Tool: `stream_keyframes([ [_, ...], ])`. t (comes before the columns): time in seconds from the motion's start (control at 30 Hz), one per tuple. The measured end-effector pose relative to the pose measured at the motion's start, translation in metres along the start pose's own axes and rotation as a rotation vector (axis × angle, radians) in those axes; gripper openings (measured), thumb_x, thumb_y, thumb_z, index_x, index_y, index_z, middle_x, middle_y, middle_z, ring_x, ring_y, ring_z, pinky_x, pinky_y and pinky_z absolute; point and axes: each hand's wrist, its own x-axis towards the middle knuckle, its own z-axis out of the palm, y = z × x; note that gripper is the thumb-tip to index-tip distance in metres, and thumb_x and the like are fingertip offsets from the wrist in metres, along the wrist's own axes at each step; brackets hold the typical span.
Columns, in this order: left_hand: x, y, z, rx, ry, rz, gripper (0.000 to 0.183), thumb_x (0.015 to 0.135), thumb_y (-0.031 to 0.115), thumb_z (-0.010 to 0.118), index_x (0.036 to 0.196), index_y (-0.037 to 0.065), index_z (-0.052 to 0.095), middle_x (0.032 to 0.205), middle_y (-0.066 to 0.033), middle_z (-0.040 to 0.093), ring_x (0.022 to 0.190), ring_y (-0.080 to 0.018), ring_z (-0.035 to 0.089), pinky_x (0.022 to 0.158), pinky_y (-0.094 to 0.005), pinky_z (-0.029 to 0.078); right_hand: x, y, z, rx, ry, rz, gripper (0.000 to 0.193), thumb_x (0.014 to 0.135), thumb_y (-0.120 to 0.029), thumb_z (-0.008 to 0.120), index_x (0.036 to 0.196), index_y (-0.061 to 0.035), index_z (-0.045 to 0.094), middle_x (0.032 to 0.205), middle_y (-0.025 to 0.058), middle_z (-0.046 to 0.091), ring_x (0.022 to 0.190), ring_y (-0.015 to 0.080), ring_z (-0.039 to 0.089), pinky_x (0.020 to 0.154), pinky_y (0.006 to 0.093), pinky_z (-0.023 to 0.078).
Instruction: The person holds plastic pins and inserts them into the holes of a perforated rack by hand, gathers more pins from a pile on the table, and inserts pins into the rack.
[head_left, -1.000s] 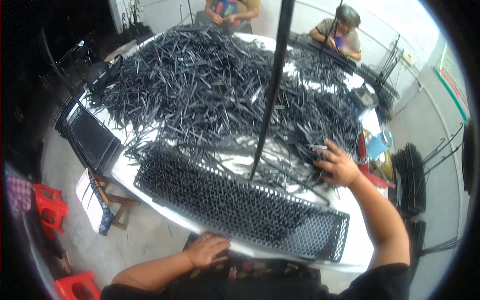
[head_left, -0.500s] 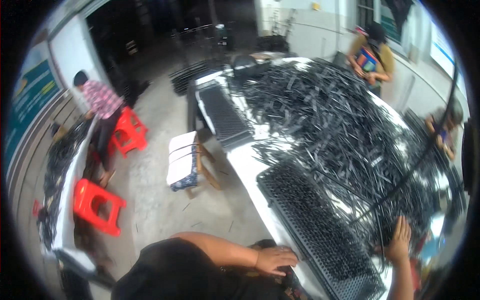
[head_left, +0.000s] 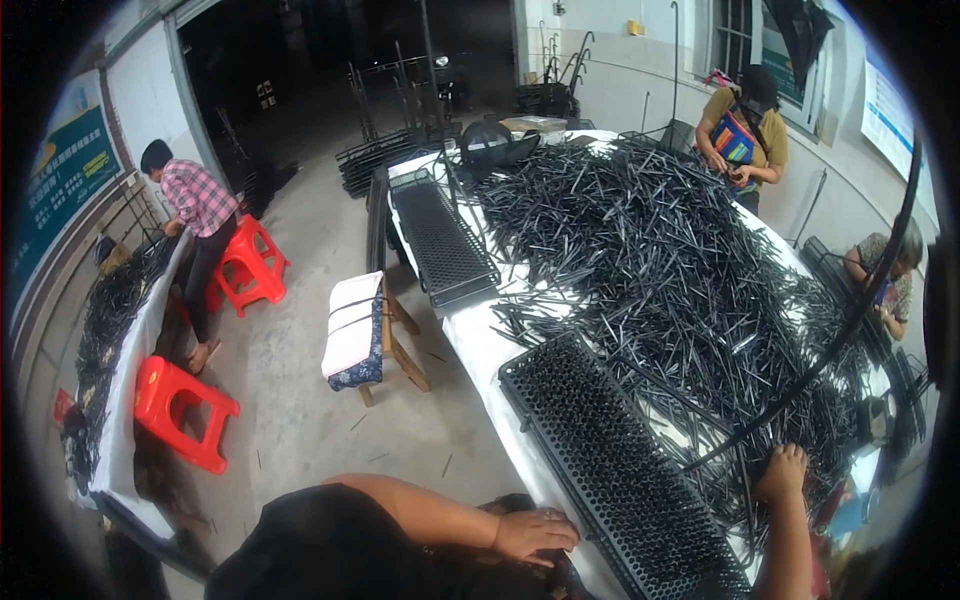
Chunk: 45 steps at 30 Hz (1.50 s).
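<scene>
My left hand (head_left: 537, 535) rests at the near edge of the white-covered table, its fingers loosely stretched and nothing in them. Beside it lies a long black tray (head_left: 620, 470) with rows of small holes, standing on another dark tray or frame. To the right of this tray, my right hand (head_left: 782, 474) is curled down at the near end of a big heap of thin black strips (head_left: 650, 250). Its fingers are bent over strips in the heap, and the fingertips are hidden. A dark bent rod (head_left: 748, 490) stands between the tray and my right hand.
A second holed tray (head_left: 445, 235) lies farther along the table's left side. A padded wooden stool (head_left: 355, 330) and red plastic stools (head_left: 185, 410) stand on the floor. A curved black rod (head_left: 840, 335) crosses over the heap. Other people (head_left: 745, 135) work around the tables.
My right hand's fingers, stretched out before, have curled down into the black strips. My left hand stays by the table edge. The whole view has shifted slightly and become sharper.
</scene>
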Motion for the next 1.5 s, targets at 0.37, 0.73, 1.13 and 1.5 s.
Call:
stream_keyframes([
  [0.37,0.003,0.007,-0.016,0.125,-0.140,-0.140,0.043,0.078,0.033,0.074,0.112,0.010,0.061,0.116,-0.0063,0.061,0.101,-0.0265,0.059,0.087,-0.0404,0.044,-0.033,-0.018,-0.043,-0.080,-0.181,-0.171,0.062,0.081,-0.020,0.057,0.139,-0.0061,0.040,0.108,0.0129,0.063,0.101,0.0236,0.060,0.083,0.0372,0.045],
  [0.73,0.010,0.006,-0.015,0.103,-0.186,-0.146,0.041,0.077,0.031,0.075,0.110,0.010,0.063,0.112,-0.0064,0.062,0.100,-0.0257,0.060,0.086,-0.0385,0.045,-0.013,-0.029,-0.024,-0.079,-0.178,-0.188,0.063,0.073,-0.026,0.067,0.126,0.0019,0.049,0.121,0.0144,0.055,0.112,0.0275,0.052,0.091,0.0366,0.045],
  [1.13,0.007,0.005,-0.015,0.127,-0.189,-0.151,0.040,0.077,0.030,0.075,0.109,0.011,0.064,0.112,-0.0059,0.063,0.100,-0.0256,0.060,0.085,-0.0395,0.045,-0.015,-0.032,-0.032,-0.085,-0.199,-0.205,0.056,0.073,-0.027,0.068,0.123,-0.0054,0.053,0.121,0.0096,0.055,0.115,0.0246,0.050,0.094,0.0395,0.039],
  [1.5,0.008,0.006,-0.012,0.071,-0.112,-0.122,0.041,0.079,0.030,0.073,0.112,0.009,0.060,0.117,-0.0090,0.060,0.104,-0.0300,0.058,0.090,-0.0434,0.044,-0.016,-0.026,-0.022,-0.019,-0.133,-0.199,0.052,0.068,-0.023,0.068,0.115,-0.0050,0.055,0.116,0.0122,0.055,0.113,0.0281,0.052,0.094,0.0434,0.038],
])
